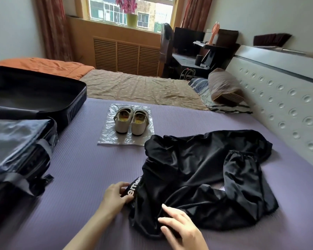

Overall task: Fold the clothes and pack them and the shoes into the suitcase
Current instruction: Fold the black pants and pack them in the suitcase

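Black trousers (202,170) lie crumpled on the purple mat (87,170), their lettered waistband nearest me. My left hand (115,194) pinches that waistband at its left end. My right hand (179,224) grips the black fabric at the garment's near edge, fingers curled into it. A pair of beige shoes (131,121) stands side by side on a clear plastic bag (107,136) beyond the trousers. The open dark suitcase (31,98) lies at the left, its lid (16,148) with grey straps toward me.
A padded grey headboard (282,105) runs along the right. Beyond the mat are a brown sheet (139,87), an orange blanket (43,66) and a striped pillow (224,87). A dark desk (193,51) stands by the window.
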The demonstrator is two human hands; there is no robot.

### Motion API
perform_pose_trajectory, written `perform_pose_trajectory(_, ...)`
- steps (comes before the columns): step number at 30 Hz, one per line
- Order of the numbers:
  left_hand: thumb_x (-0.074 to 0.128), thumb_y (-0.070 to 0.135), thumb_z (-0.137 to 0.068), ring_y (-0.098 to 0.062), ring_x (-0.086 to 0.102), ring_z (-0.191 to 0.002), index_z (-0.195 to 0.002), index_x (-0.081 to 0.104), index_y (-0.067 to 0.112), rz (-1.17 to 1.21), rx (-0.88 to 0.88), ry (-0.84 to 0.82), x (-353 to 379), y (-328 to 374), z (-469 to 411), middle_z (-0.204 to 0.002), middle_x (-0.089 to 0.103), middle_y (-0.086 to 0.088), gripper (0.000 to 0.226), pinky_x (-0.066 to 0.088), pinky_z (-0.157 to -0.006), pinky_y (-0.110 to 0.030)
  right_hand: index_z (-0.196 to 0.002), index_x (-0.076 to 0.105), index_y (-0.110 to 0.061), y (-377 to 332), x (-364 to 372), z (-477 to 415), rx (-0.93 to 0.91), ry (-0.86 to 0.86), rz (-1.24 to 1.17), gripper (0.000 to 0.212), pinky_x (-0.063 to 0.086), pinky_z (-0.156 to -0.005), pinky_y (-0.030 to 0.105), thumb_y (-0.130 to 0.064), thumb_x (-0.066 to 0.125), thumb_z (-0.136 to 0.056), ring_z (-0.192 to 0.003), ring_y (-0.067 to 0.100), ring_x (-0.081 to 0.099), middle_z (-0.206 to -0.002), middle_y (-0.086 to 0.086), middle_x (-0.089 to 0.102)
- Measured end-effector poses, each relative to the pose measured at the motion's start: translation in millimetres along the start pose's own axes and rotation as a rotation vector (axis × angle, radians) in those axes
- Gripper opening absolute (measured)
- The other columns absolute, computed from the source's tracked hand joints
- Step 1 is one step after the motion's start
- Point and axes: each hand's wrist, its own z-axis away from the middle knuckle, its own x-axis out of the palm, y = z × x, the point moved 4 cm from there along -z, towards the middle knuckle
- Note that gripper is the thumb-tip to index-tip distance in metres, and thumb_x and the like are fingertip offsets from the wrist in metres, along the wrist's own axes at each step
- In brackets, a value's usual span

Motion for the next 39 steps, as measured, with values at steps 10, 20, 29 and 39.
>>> perform_pose_trajectory(10, 0.067, 0.017, -0.083, -0.018, 0.058, -0.094, -0.109, 0.066, 0.024, -0.322, -0.090, 0.196, -110.3, -51.2, 56.0, -0.093, 0.055, 0.004, 0.027, 0.045, -0.084, -0.034, -0.127, 0.053, -0.030, -15.9, 44.6, -3.7, -0.065, -0.182, 0.276, 0.046, 0.024, -0.108, 0.025, -0.053, 0.025, -0.099, -0.127, 0.007, 0.043, -0.127, -0.010, 0.062)
perform_pose_trajectory(20, 0.057, 0.030, -0.092, -0.018, 0.053, -0.115, -0.120, 0.062, 0.016, -0.174, -0.001, 0.194, -102.2, -41.1, 35.6, -0.116, 0.060, 0.000, 0.032, 0.037, -0.098, -0.025, -0.099, 0.072, -0.033, -32.9, 36.8, -68.6, 0.055, -0.139, 0.102, 0.050, 0.039, -0.095, 0.017, -0.061, 0.031, -0.094, -0.093, -0.007, 0.060, -0.099, -0.023, 0.069)
perform_pose_trajectory(29, 0.072, 0.020, -0.081, -0.009, 0.057, -0.108, -0.126, 0.058, 0.021, -0.018, 0.050, 0.269, -90.4, -41.3, 51.0, -0.114, 0.063, 0.008, 0.047, 0.041, -0.091, -0.018, -0.144, 0.036, -0.035, -34.8, 113.0, -184.2, 0.037, -0.669, 0.116, 0.048, 0.003, -0.119, 0.029, -0.037, 0.048, -0.097, -0.146, 0.010, 0.006, -0.155, -0.011, 0.024)
perform_pose_trajectory(39, 0.079, 0.029, -0.073, -0.003, 0.057, -0.102, -0.118, 0.060, 0.029, 0.067, -0.124, 0.095, -81.9, -44.7, 53.4, -0.103, 0.062, 0.012, 0.050, 0.038, -0.084, -0.018, -0.132, 0.054, -0.032, 24.0, 63.6, -111.3, 0.125, -0.757, 0.238, 0.058, 0.026, -0.109, 0.019, -0.063, 0.032, -0.089, -0.126, 0.000, 0.045, -0.135, -0.016, 0.053)
